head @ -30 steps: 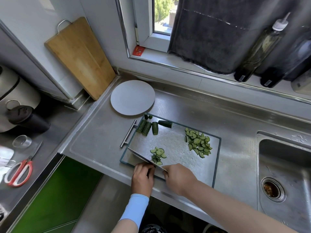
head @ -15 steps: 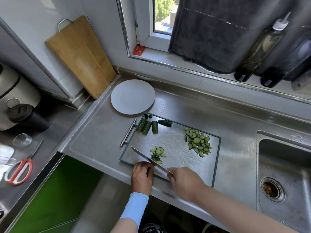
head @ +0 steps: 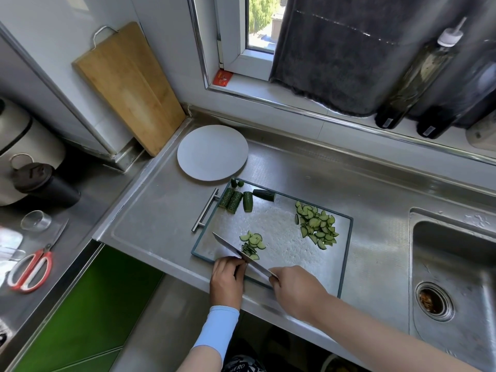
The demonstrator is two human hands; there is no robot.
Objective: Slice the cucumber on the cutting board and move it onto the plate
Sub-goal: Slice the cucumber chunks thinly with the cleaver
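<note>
Knife [head: 233, 249] in right hand [head: 295, 292] grip, left hand [head: 226, 280] curled beside it, its grip unclear, cucumber slices [head: 253, 241] alongside

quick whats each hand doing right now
Left hand: fingers curled beside the knife; whether it holds anything cannot be told.
Right hand: grips the knife.

The white letters "HERO" are seen on the dark patterned garment [head: 239, 366] at the bottom edge; the print on the small red card [head: 222, 77] on the window sill cannot be read
</note>
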